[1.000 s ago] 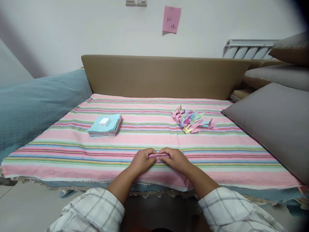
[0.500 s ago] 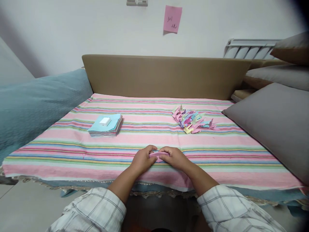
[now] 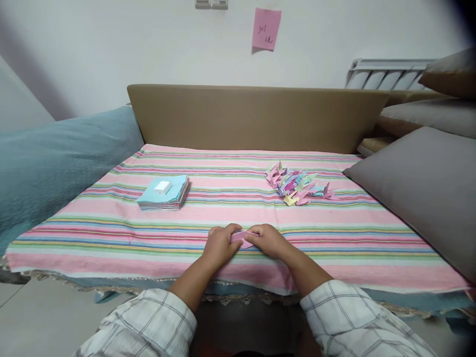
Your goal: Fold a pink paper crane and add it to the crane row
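Note:
Between my two hands, close to the front of the striped cloth, is a small folded piece of pink paper (image 3: 243, 239). My left hand (image 3: 222, 244) pinches its left end between thumb and fingers. On the right end, my right hand (image 3: 270, 241) grips it the same way. The ends of the paper are hidden under my fingers. Farther back to the right lies a pile of folded paper cranes (image 3: 297, 186) in pink, purple, yellow, green and blue. At left sits a stack of square coloured paper (image 3: 158, 196), light blue on top, with a small white block (image 3: 162, 187) on it.
The striped cloth (image 3: 111, 213) covers a sofa seat with a brown backrest (image 3: 256, 119). A blue armrest (image 3: 67, 148) bounds the left side. Grey cushions (image 3: 427, 183) are piled at right. A pink note (image 3: 267, 29) hangs on the wall.
The pink paper has tipped so that more of its flat face shows. My fingers have shifted slightly along it, both hands still holding its ends. The pile and the stack stay put.

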`<state>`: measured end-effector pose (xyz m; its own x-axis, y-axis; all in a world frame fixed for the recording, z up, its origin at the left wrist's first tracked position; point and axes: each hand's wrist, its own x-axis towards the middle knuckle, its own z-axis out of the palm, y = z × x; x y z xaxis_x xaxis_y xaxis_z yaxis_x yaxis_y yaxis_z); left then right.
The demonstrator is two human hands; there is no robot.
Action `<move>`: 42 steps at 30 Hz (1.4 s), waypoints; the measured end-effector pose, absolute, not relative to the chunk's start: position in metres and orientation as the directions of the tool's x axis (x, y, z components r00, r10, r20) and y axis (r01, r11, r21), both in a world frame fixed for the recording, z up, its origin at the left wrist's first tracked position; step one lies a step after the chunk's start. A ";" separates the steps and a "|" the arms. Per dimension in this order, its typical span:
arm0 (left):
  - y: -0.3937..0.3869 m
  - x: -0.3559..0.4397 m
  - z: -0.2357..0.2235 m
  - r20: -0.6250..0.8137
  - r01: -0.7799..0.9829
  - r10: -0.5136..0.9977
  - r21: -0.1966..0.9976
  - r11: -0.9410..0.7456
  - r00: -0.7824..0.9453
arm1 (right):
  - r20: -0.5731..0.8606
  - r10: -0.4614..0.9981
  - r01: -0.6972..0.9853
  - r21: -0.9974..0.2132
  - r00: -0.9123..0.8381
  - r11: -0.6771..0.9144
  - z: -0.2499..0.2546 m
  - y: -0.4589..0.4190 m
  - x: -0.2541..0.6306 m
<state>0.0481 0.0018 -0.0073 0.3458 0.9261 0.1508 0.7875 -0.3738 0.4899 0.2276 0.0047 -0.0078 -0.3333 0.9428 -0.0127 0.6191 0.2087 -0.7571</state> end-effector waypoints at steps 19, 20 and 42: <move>-0.018 0.048 -0.033 0.451 0.676 0.635 0.088 -0.731 0.628 | -0.156 0.957 0.684 -0.727 -0.244 0.056 -0.008 0.025 0.228; -0.018 0.048 -0.033 0.452 0.668 0.632 0.101 -0.737 0.629 | -0.138 0.960 0.679 -0.731 -0.243 0.067 -0.008 0.025 0.228; -0.016 0.051 -0.028 0.417 0.692 0.695 0.189 -0.696 0.585 | -0.051 0.998 0.908 -0.419 -0.026 0.002 -0.007 0.019 0.221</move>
<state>0.0507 -0.0165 -0.0283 0.5853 0.6951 0.4173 0.6922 -0.6965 0.1893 0.2211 0.0189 -0.0067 -0.0257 0.9984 -0.0511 0.9078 0.0019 -0.4195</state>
